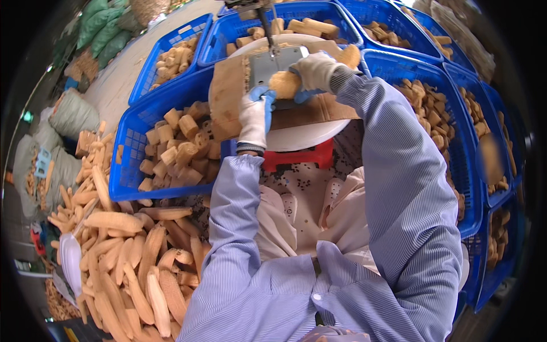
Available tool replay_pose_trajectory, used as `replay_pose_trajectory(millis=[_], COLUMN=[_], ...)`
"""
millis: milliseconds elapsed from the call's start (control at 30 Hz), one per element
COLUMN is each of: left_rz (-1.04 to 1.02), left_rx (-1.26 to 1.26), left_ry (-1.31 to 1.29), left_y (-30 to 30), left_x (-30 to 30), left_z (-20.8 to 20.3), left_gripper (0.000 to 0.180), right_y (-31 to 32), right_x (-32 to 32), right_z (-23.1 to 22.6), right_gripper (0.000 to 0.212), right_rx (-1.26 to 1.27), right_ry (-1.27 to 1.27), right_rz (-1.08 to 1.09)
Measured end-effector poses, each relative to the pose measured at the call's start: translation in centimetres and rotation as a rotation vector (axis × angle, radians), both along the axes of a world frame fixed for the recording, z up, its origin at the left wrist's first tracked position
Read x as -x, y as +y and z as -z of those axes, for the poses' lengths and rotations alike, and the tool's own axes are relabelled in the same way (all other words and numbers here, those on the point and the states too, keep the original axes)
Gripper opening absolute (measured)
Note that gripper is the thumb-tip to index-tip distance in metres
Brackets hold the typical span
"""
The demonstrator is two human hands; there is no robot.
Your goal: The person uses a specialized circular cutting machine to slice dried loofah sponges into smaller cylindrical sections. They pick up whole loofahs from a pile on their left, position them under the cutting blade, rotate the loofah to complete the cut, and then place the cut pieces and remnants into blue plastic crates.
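Note:
A tan loofah (285, 85) lies over the grey metal plate (262, 69) of a machine. My right hand (318, 71), in a white glove with blue on the fingers, is closed around it. More loofah (348, 56) sticks out past that hand on the right; whether it is the same piece is hidden by the glove. My left hand (255, 114), gloved alike, has its fingers curled against the loofah's left end. Just above the plate stands the machine's thin upright rod or blade (272, 37). Brown cardboard (228, 105) surrounds the plate.
Beneath the cardboard is a white round top (302, 137) over a red stool (302, 158). A blue crate (126, 171) of cut loofah pieces stands at left, and whole loofahs (151, 245) are heaped nearer me. More blue crates (464, 165) line the right and far sides. Green sacks (102, 31) lie far left.

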State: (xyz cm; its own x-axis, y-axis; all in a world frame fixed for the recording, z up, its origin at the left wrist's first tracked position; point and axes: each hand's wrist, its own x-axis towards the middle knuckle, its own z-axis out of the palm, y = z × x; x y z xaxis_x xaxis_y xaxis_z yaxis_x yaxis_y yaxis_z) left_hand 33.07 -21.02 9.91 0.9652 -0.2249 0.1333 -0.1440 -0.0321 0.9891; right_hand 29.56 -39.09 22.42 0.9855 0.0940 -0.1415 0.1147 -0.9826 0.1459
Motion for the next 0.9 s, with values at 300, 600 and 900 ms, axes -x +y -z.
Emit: replay_pose_trajectory(millis=[300,600,900], left_rz=[-0.02,-0.056,-0.035], left_rx=[0.031,0.062,-0.027], left_ry=[0.06,0.002,-0.052], left_y=[-0.8,-1.1,-1.8], left_x=[-1.2,-1.8,-2.4], left_z=[-1.1,-1.3,-1.2], left_gripper=[0.026,0.013,0.012], right_y=[-1.7,-2.4,-3.5], right_x=[-1.7,-3.0,-4.3], right_z=[1.1,2.3,3.3], right_gripper=[0.062,0.073,0.061], right_rx=[-0.131,-0.175,-0.175], right_ry=[-0.052,-0.05,-0.074], right_rz=[0.065,0.074,0.157])
